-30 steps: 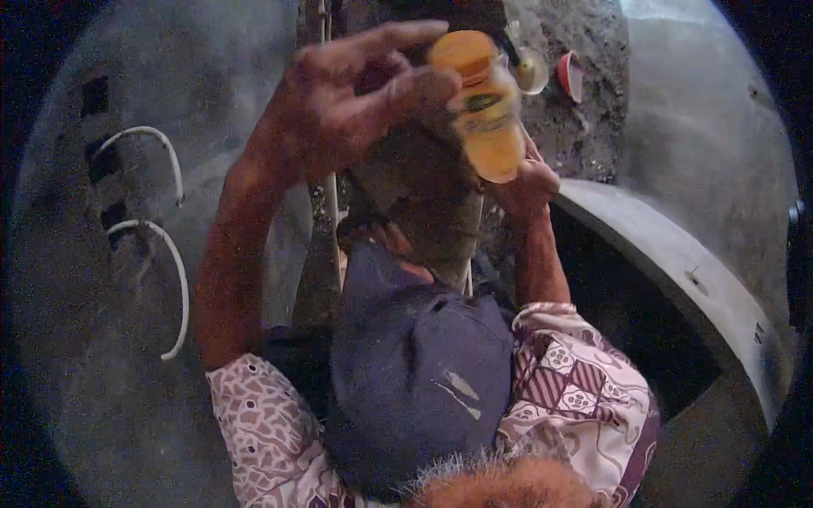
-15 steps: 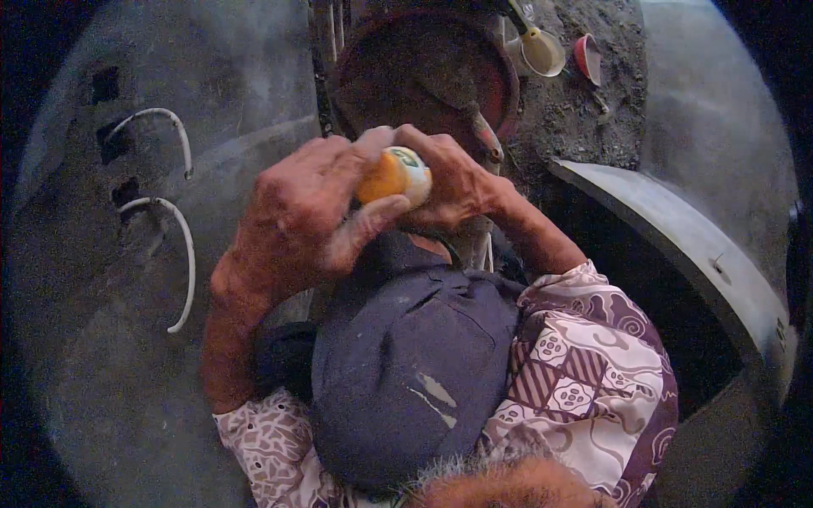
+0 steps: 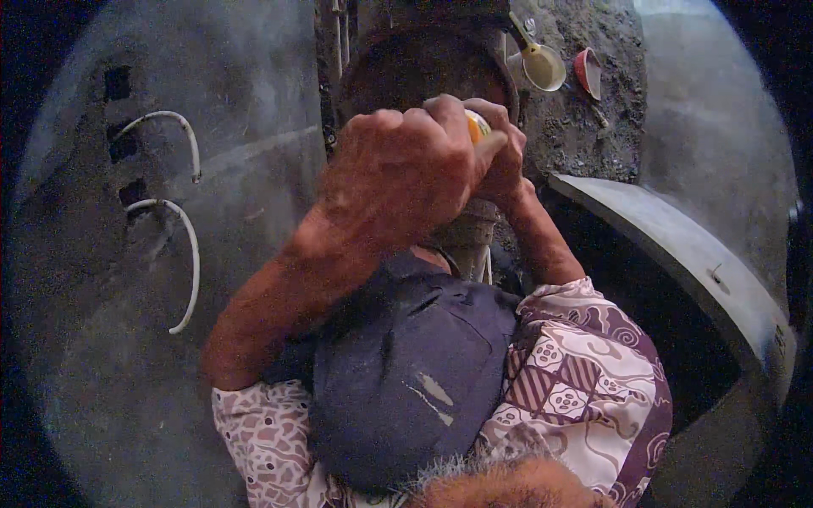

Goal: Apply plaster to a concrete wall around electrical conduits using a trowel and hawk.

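Note:
A small orange-and-white container (image 3: 476,125) is gripped between my two hands, mostly covered by the fingers. My left hand (image 3: 402,169) wraps over its near left side, the thumb reaching toward the right hand. On the far right side, my right hand (image 3: 508,152) is closed around it, partly hidden behind the left. Both hands are raised in front of a round dark tub (image 3: 500,63), and its contents are too dim to make out. Below the wrists a greyish bucket-like vessel (image 3: 470,230) partly shows.
A long-handled scoop (image 3: 542,68) and a red-rimmed bowl (image 3: 588,74) lie on rough soil (image 3: 576,135) at far right. A curved pale slab edge (image 3: 669,224) runs down the right. White pipes (image 3: 193,245) stick out of the grey wall at left. A dark cap (image 3: 415,364) fills the lower middle.
Both hands have moved up and away, the left also to the right. The container has turned and is now more covered. The trowel in the tub is hidden behind the hands.

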`<state>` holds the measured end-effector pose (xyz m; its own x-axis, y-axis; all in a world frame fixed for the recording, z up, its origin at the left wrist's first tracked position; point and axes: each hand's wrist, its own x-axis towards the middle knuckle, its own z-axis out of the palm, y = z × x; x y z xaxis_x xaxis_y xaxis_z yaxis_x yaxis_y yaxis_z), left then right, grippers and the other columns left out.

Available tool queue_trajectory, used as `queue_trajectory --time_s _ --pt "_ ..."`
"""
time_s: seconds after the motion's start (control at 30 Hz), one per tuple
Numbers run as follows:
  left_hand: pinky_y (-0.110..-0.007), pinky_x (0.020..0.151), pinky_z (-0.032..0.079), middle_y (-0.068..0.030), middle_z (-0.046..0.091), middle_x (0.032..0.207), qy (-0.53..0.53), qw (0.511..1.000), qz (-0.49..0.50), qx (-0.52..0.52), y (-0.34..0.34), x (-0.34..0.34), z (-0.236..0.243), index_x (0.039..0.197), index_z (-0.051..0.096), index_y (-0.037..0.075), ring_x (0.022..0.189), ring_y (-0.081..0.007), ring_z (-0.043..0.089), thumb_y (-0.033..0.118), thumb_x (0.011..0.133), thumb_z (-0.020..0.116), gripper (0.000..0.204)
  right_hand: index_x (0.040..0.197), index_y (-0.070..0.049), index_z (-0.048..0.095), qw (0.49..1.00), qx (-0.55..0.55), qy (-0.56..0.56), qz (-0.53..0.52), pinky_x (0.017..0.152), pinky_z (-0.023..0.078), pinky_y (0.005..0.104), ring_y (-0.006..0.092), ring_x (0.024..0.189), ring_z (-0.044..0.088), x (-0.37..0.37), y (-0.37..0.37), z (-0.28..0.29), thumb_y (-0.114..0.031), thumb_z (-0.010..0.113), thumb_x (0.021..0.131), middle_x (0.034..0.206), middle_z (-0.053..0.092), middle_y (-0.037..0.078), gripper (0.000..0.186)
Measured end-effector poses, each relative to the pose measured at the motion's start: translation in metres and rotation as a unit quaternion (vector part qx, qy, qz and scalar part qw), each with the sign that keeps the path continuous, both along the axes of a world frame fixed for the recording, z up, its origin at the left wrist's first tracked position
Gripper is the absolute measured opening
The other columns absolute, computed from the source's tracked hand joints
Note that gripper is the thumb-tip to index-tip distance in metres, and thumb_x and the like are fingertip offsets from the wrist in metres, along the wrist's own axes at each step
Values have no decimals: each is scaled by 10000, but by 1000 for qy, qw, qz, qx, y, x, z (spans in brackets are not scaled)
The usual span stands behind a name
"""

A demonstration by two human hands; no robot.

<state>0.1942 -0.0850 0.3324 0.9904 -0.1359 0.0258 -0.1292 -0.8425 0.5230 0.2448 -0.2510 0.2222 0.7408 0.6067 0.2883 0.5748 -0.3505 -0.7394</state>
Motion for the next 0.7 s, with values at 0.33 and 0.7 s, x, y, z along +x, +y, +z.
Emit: queue_trajectory --time_s 0.33,0.7 --pt "-374 576 518 -150 649 716 -42 986 162 -26 50 -10 5 869 634 62 692 -299 669 366 884 585 308 1086 -65 502 998 20 13 -56 722 554 334 210 825 687 24 -11 -27 -272 868 638 905 685 112 615" --pt "-321 708 501 -116 674 876 18 934 341 -109 92 -60 -21 1076 624 39 790 -184 638 340 890 614 354 1046 -58 499 988 -130 -6 -80 687 549 408 326 800 685 60 -37 -35 -332 827 658 864 679 157 578"
